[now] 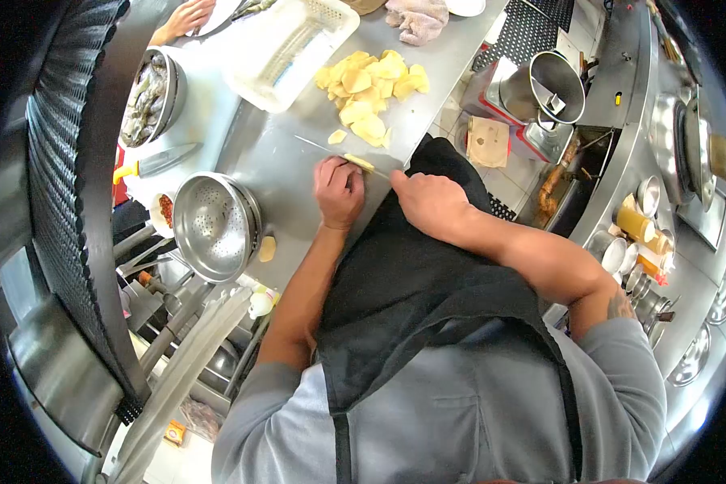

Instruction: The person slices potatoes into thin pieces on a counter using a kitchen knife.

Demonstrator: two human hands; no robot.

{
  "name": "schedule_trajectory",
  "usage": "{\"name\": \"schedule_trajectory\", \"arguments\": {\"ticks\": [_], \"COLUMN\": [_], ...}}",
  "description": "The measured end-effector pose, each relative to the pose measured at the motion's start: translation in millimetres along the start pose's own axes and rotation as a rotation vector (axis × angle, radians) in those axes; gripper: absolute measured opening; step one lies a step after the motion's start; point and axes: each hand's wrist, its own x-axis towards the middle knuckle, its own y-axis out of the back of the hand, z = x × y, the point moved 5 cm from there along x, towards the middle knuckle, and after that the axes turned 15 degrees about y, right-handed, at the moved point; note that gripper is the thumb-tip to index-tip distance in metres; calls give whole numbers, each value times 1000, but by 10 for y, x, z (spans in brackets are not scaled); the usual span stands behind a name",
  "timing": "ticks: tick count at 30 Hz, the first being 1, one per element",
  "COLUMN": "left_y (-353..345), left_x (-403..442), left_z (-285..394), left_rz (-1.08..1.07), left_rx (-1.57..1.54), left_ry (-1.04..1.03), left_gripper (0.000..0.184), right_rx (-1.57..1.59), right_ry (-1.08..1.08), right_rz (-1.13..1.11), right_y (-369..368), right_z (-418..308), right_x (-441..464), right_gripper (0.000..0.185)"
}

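Note:
On the steel counter (286, 181), a small stack of yellow slices (358, 163) lies by the fingertips of my left hand (339, 192), whose fingers are curled and pressed down on it. My right hand (429, 202) is closed around the handle of a knife (313, 143); its thin blade runs left past the stack, and the handle is mostly hidden by my fingers. Just beyond my hands is a loose pile of pale yellow slices (367, 95). A single slice (267, 248) rests near the colander.
A steel colander (211, 226) stands at the left, near a bowl of shrimp (147, 101) and a yellow-handled knife (157, 161). Behind are a white basket (286, 97) and raw meat (418, 20). Another person's hand (187, 19) is at top left. A large pot (544, 89) stands right.

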Motion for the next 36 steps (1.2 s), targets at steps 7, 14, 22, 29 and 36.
{"name": "schedule_trajectory", "arguments": {"ticks": [7, 14, 22, 29, 36], "left_y": [-18, -34, -19, -13, 7], "left_x": [-8, -31, -30, -36, -22], "left_z": [-36, -85, -59, -30, -6], "left_rz": [-15, -15, -17, -25, -19], "left_rx": [12, -13, -22, 0, -21], "left_ry": [-18, -25, -23, -13, -49], "left_gripper": [16, 13, 14, 15, 17], "right_rx": [0, -24, -57, -65, -100], "right_ry": [-37, 11, 75, 34, 61], "right_rz": [-22, 26, 77, 66, 162], "right_y": [-51, -199, -322, -5, -85], "right_z": [-3, 63, 212, -7, -32], "right_x": [77, 283, 470, 191, 39], "right_gripper": [23, 15, 17, 20, 15]}}
